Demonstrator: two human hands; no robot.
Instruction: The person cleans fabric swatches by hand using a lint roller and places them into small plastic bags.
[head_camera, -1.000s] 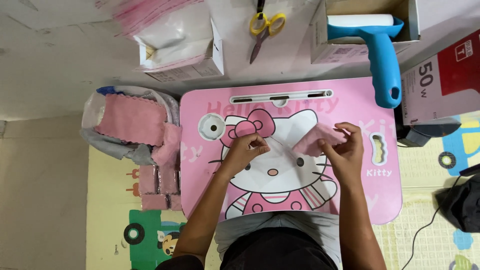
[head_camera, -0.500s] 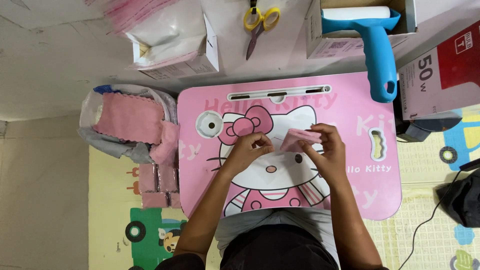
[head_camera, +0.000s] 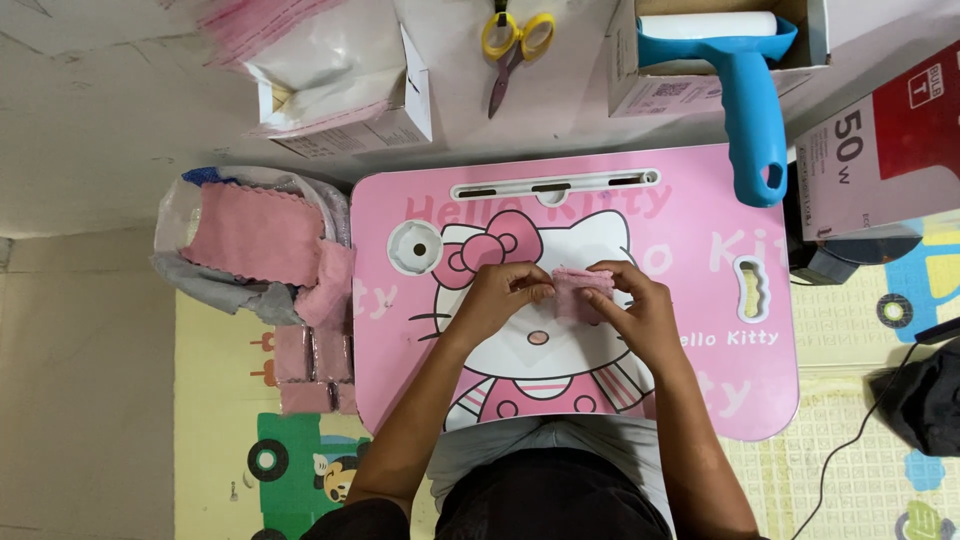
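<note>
Both hands met over the middle of the pink counter (head_camera: 700, 330). The left hand (head_camera: 497, 297) and right hand (head_camera: 632, 312) each pinched an edge of a small pink cloth (head_camera: 575, 290), apparently folded, though blur hid the creases. More pink cloths (head_camera: 255, 232) lay in a bag beside the counter
</note>
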